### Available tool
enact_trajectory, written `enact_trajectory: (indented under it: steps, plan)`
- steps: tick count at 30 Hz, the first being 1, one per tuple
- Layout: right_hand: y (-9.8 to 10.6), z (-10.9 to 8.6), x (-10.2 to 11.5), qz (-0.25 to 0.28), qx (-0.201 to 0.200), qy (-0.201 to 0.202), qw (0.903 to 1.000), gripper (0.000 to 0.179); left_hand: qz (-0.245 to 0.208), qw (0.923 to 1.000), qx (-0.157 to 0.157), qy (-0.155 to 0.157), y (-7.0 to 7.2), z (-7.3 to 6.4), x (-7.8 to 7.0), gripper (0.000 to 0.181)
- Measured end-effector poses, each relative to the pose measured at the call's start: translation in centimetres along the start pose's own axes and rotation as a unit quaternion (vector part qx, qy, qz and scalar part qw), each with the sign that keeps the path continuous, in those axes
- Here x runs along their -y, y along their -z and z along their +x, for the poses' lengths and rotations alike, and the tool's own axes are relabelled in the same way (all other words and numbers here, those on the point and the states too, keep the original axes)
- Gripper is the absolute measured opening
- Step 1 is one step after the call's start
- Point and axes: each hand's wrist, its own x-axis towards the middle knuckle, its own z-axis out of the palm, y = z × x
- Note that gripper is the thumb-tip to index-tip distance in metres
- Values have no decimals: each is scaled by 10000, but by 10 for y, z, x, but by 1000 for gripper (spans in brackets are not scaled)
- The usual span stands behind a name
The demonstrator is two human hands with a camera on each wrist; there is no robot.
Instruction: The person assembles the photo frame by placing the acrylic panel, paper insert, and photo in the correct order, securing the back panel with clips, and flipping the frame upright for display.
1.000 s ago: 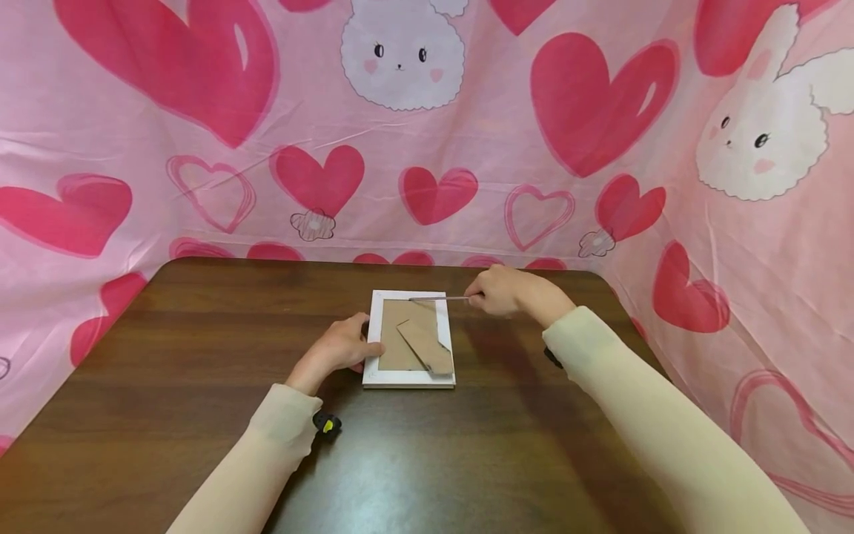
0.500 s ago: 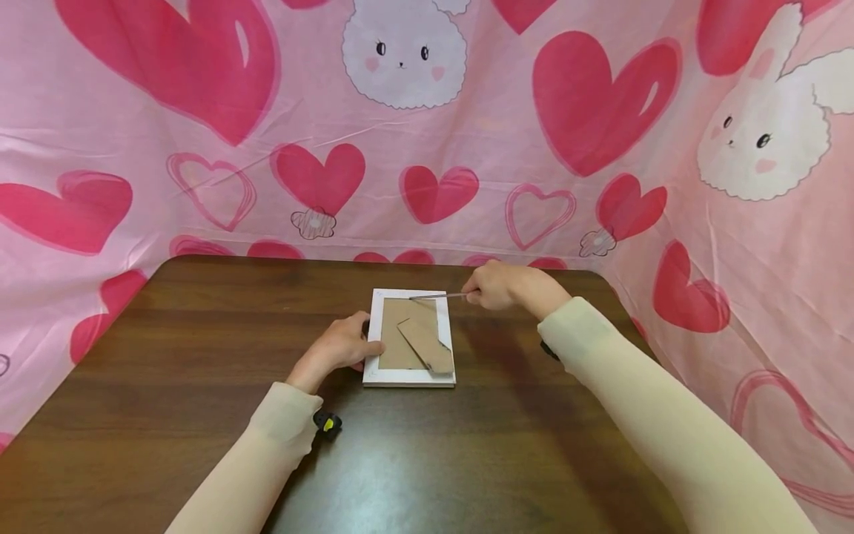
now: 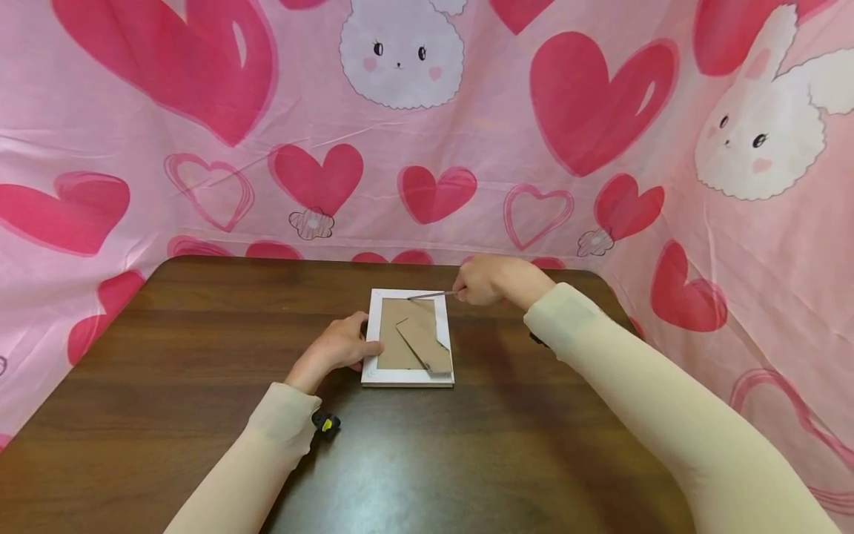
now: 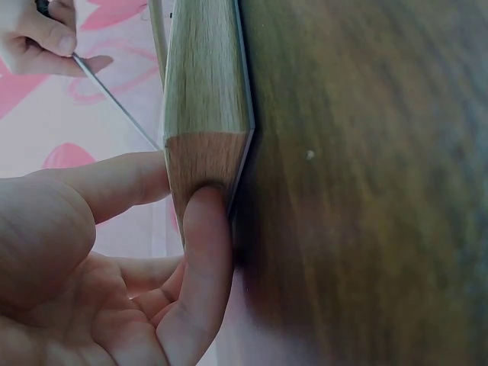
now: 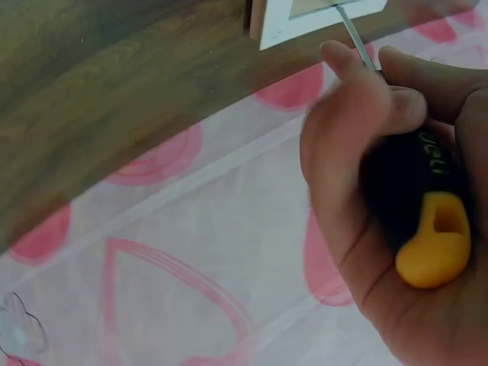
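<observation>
A white-backed picture frame (image 3: 407, 378) lies face down on the table, with a brown backing board (image 3: 390, 348) and a slanted brown stand flap (image 3: 427, 348). My left hand (image 3: 338, 343) grips its left side, thumb on top and fingers against the wooden side edge (image 4: 210, 84). In my right hand (image 3: 495, 280) is a screwdriver (image 3: 434, 295), its black and yellow handle (image 5: 433, 244) inside the curled fingers. The metal shaft (image 5: 352, 34) slants over the frame's far right part. Its tip meets the far edge of the backing board; the exact contact is too small to tell.
The dark wooden table (image 3: 200, 415) extends around the frame on all sides. Pink cloth (image 3: 414, 148) with hearts and rabbits hangs along its far and right edges. A black strap device (image 3: 326, 423) sits at the left cuff.
My right hand has shifted a little left and up, and its wrist has lifted. The screwdriver tip stays at the backing's far edge. My left hand and the frame keep their places.
</observation>
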Motion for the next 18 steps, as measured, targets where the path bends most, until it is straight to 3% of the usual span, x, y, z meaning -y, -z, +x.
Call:
enact_trajectory:
  steps: [4,8,12,18]
  plan:
    - [-7,0,-5,996,469,-468,9928,42,-12,10000,-16,-11,0,0,0,56]
    - [-16,-2,-8,1548,660,-602,9839,52,18,10000,-40,-15,0,1,0,55]
    - [-22,-4,-9,1742,598,-705,9804,53,21,10000,-27,-20,0,1,0,56]
    - [-30,-4,-6,1639,451,-696,9830,53,19,10000,-30,1,0,0,0,54]
